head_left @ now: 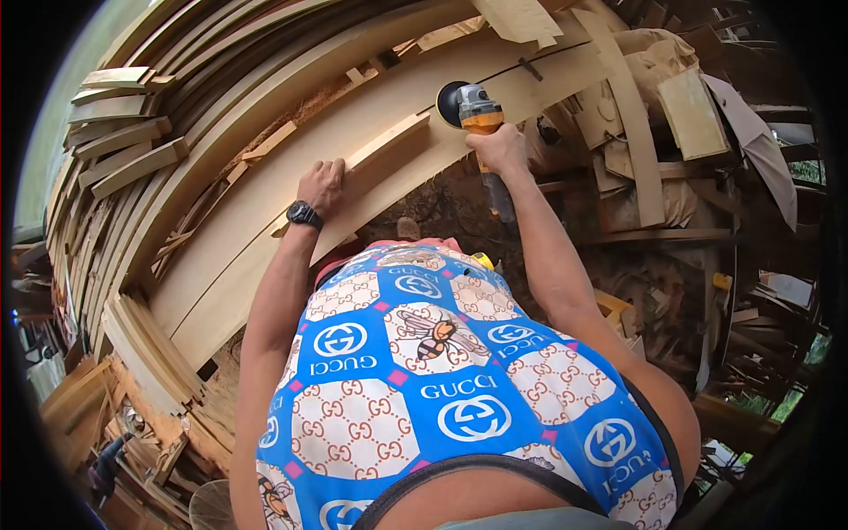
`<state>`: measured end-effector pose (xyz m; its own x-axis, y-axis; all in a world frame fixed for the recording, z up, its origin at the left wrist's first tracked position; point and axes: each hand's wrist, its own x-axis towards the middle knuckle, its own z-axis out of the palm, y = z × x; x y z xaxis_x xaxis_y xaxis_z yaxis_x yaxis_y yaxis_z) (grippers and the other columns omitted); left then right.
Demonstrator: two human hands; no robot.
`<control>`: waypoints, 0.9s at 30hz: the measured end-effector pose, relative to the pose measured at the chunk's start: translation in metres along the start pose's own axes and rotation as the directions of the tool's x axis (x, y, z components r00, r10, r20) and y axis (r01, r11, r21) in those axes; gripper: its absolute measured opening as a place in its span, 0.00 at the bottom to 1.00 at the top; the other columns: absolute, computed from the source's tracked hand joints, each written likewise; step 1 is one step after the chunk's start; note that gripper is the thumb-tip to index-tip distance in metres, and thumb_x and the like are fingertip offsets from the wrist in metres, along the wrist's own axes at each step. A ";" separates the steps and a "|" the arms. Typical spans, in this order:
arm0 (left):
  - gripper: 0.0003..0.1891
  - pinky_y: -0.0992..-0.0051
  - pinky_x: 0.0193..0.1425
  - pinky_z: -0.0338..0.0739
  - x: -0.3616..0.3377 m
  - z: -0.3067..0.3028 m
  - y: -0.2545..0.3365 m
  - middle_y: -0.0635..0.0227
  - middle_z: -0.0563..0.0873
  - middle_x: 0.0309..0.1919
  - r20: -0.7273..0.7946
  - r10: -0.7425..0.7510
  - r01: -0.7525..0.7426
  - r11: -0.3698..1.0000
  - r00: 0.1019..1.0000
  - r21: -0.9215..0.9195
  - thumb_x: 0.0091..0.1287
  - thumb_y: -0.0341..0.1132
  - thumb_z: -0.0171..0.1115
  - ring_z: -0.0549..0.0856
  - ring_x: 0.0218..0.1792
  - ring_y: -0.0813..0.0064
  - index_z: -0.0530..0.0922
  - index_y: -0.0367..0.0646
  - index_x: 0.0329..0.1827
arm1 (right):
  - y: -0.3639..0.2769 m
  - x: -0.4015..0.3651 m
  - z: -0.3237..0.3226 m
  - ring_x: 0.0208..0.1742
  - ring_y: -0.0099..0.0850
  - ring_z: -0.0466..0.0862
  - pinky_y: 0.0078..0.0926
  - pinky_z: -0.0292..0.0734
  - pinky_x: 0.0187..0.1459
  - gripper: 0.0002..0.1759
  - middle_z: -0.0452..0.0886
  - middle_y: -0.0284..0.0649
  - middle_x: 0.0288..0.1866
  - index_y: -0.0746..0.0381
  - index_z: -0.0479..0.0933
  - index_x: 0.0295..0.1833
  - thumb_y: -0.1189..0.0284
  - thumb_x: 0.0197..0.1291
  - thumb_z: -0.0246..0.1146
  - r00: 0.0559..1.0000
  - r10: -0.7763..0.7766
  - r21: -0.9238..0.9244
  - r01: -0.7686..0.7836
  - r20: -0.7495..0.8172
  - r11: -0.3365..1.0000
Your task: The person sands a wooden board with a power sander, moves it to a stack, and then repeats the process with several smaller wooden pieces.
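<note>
My right hand [500, 148] is wrapped round the body of an orange and grey angle grinder [481, 115]. A round dark sanding disc [450, 105] on its head faces the wood, close to the far end of a narrow wooden strip [389, 144]. That strip lies lengthwise on a wide pale plank [221, 265], which has a dark crack along it. My left hand [321, 187], with a black watch [304, 214] on the wrist, has its fingers curled over the near part of the strip. The grinder's rear end points down toward my right side.
Stacked boards and curved planks [124, 132] crowd the left and far side. More cut lengths [146, 353] lie at the lower left. On the right stand a curved board [629, 124], wood scraps and a pale sheet [751, 150]. Sawdust and offcuts cover the ground.
</note>
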<state>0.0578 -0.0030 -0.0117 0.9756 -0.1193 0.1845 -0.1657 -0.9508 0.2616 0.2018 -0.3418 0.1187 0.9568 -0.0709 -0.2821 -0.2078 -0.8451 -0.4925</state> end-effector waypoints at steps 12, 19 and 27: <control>0.31 0.53 0.44 0.87 0.028 -0.021 -0.006 0.51 0.91 0.42 0.276 -0.135 0.113 0.989 0.951 0.096 0.76 0.67 0.56 0.92 0.43 0.49 0.80 0.44 0.53 | -0.035 0.005 0.017 0.53 0.54 0.91 0.45 0.86 0.57 0.31 0.90 0.62 0.48 0.70 0.88 0.47 0.54 0.44 0.74 0.998 -0.040 -0.016 0.041 0.052 0.999; 0.32 0.51 0.47 0.86 0.029 -0.027 -0.004 0.49 0.91 0.41 0.298 -0.172 0.148 0.984 0.939 0.103 0.74 0.68 0.58 0.91 0.43 0.46 0.80 0.43 0.52 | -0.042 0.010 0.025 0.52 0.55 0.91 0.46 0.86 0.56 0.30 0.90 0.63 0.46 0.69 0.88 0.46 0.55 0.44 0.74 0.996 -0.066 -0.016 0.067 0.055 0.998; 0.31 0.52 0.49 0.86 0.026 -0.023 -0.005 0.51 0.91 0.43 0.308 -0.190 0.172 0.981 0.932 0.087 0.73 0.68 0.59 0.91 0.45 0.49 0.81 0.45 0.53 | -0.044 0.013 0.030 0.54 0.56 0.90 0.46 0.85 0.58 0.30 0.90 0.62 0.48 0.69 0.87 0.49 0.55 0.46 0.74 0.996 -0.052 -0.045 0.055 0.074 0.997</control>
<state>0.0805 0.0055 0.0134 0.9854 -0.0180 -0.1694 0.0175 -0.9783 0.2063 0.2170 -0.2893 0.1126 0.9484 0.0125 -0.3169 -0.1453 -0.8710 -0.4693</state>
